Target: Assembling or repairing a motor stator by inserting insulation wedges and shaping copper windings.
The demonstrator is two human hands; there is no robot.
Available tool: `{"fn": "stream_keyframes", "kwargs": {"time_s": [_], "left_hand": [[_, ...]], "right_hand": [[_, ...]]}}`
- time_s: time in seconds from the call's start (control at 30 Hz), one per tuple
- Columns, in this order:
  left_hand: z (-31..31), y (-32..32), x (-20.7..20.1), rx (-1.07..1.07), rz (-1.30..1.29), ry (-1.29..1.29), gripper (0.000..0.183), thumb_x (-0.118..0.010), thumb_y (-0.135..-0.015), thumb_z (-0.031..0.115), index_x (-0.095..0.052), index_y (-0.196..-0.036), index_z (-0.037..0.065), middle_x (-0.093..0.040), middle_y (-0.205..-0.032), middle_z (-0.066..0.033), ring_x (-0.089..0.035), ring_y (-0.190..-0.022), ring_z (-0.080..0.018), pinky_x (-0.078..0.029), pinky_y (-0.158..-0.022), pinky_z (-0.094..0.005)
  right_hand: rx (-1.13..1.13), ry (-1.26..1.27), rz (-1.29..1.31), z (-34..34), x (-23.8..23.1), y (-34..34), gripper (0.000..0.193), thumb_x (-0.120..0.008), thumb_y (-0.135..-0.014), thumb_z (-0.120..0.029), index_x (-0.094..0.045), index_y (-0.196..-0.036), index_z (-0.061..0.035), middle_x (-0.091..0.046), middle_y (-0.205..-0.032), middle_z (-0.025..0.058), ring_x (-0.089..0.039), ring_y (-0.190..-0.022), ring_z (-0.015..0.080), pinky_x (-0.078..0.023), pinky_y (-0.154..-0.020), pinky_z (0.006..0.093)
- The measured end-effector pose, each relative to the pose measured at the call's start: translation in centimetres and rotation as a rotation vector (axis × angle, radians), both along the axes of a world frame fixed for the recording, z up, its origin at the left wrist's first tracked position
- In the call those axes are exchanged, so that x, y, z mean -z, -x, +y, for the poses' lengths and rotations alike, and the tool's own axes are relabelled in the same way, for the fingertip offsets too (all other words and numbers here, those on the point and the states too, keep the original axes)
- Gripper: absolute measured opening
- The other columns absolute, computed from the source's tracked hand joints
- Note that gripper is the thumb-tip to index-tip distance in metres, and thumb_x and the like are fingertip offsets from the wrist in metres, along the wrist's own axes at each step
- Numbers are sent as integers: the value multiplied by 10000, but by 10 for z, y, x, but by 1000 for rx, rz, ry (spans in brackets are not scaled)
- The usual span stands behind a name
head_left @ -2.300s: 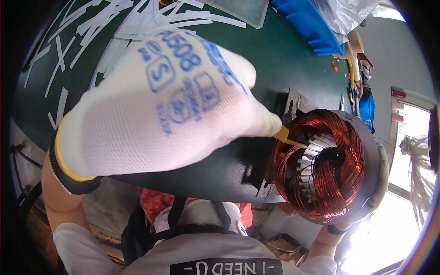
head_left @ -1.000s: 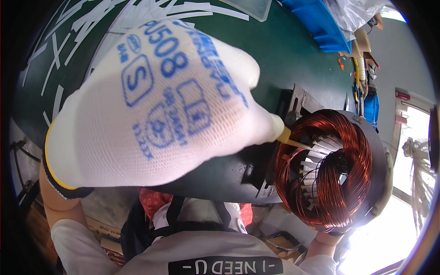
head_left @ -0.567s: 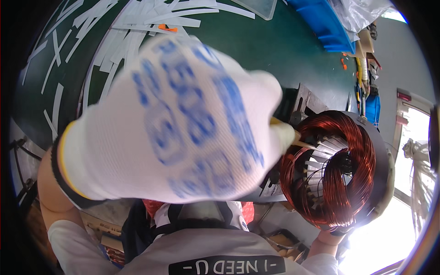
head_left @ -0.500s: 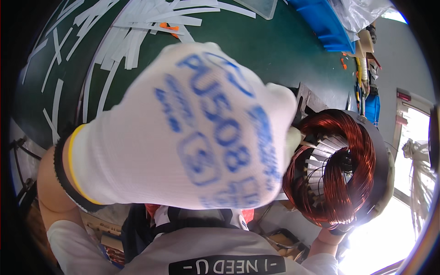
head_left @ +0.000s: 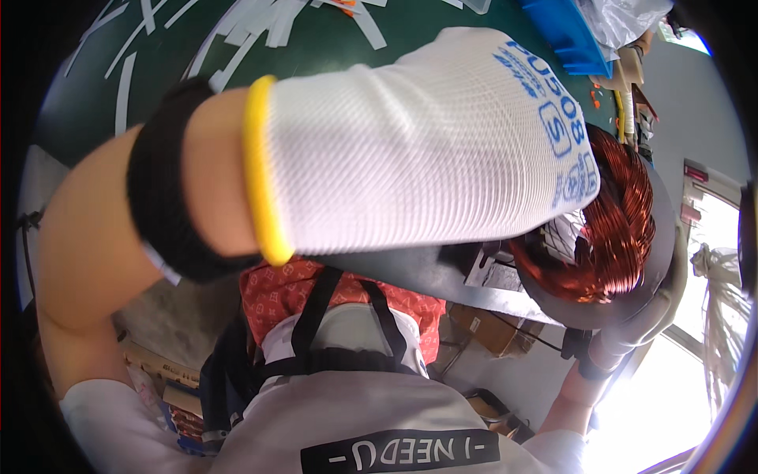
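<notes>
A motor stator (head_left: pixel 624 237) with thick bundles of copper wire stands at the right, a grey ring around its windings. My left hand (head_left: pixel 521 134), in a white knitted glove with blue print and a yellow cuff, reaches across the view to the stator's near left side. The back of that hand covers part of the coil, and its fingers are hidden. Along the stator's outer right side, my gloved right hand (head_left: pixel 659 304) grips the body from below and behind. White slot openings show only partly inside the coil.
Many white paper strips (head_left: pixel 260 24) lie scattered on the dark green table (head_left: pixel 426 31). A blue bin (head_left: pixel 562 35) with clear plastic stands at the far right. Below the table's metal edge (head_left: pixel 497 304) are cardboard boxes (head_left: pixel 493 328). A bright doorway is on the right.
My left hand has moved right and forward, over the stator's coil, with more forearm now in view. The stator sits slightly higher and farther right in view, with my right hand still on it.
</notes>
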State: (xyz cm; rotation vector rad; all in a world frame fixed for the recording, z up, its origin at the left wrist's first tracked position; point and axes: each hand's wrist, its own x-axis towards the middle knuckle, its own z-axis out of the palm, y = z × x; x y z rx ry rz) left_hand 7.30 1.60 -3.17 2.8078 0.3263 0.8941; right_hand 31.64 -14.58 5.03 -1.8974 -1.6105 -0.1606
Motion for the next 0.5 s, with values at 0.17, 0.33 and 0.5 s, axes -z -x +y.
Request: {"fn": "stream_keyframes", "kwargs": {"time_s": [0.17, 0.33, 0.5], "left_hand": [[-4, -5, 0, 21, -130, 3, 59, -589, -824, 188, -632, -829, 148, -612, -804, -40, -647, -750, -241, -489, -629, -379], [-10, -9, -18, -44, 160, -1, 97, -561, -841, 159, -656, -860, 148, -638, -839, -55, -673, -824, -253, -528, -693, -415], [-3, -18, -11, -21, 163, 119, 204, -556, -882, 207, -729, -983, 169, -693, -871, -104, -678, -859, -306, -531, -743, -423]], "right_hand": [[-194, 51, 40, 3, -8, -7, 660, -338, -965, -399, -454, -1337, 135, -524, -1343, 251, -546, -1217, 346, -419, -1053, 435], [-291, 32, -21, 12, -10, -9, 493, -359, -949, -187, -512, -1303, 120, -561, -1314, 238, -535, -1238, 325, -365, -1087, 407], [-350, -18, -75, 11, -7, -20, 428, -395, -965, -163, -558, -1272, 86, -602, -1248, 199, -561, -1172, 282, -382, -1045, 356]]}}
